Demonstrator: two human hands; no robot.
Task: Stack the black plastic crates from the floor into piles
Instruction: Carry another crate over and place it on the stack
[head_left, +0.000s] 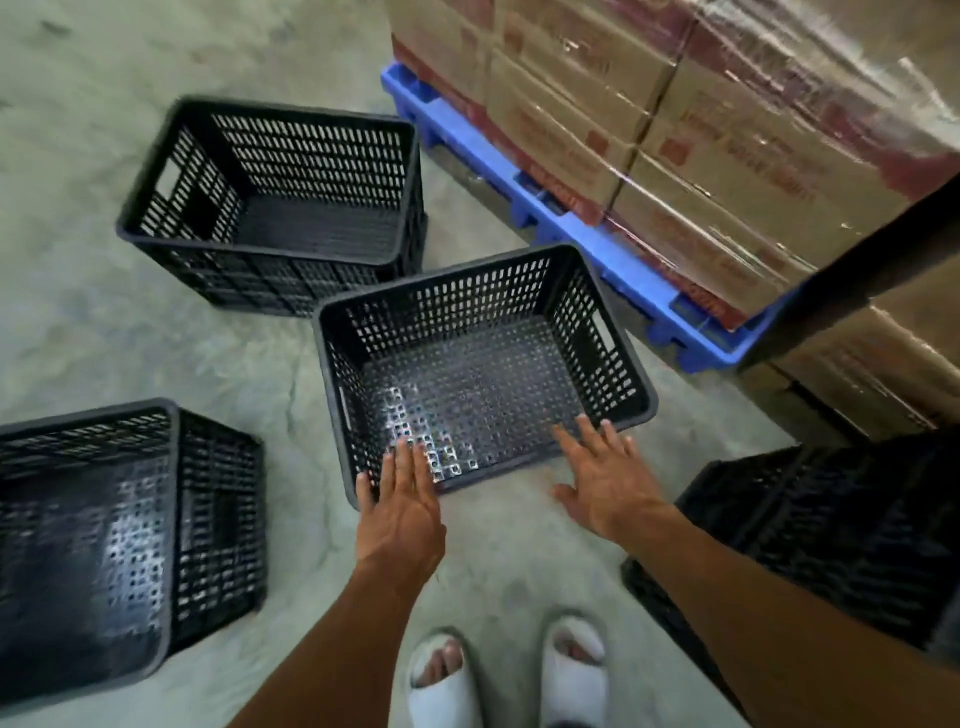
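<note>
Bare concrete floor (130, 322), warehouse-type space, w/ a shrink-wrapped stack of cartons (727, 130) on a blue pallet (519, 171) along the right side.

Going left to right: a tall black crate (104, 545) sits at the person's left, near edge cut off by the frame, looks like more than one nested but can't say for sure. Farther back, a second crate (270, 208) stands upright, open top up, prob. sitting on another one beneath it. Centre: a single low crate (478, 374), empty, upright, directly in front of the person's feet, in white slides (441, 680). Far right, a dark crate pile (831, 530) partly hidden behind the right forearm.

Left hand (402, 504) is open, fingers spread flat, tips over the centre crate's near-left corner; whether it's touching the rim yet I can't tell. Right hand (605, 478) also open and splayed, at the near rim toward the right corner, not closed on anything.

Key relation: the crate's long axis runs roughly across the person, slightly skewed, right end farther away. Both hands sit on the near long side, left a touch closer to its corner. My read: next is a two-hand grab on the rim, then lift to a pile.
</note>
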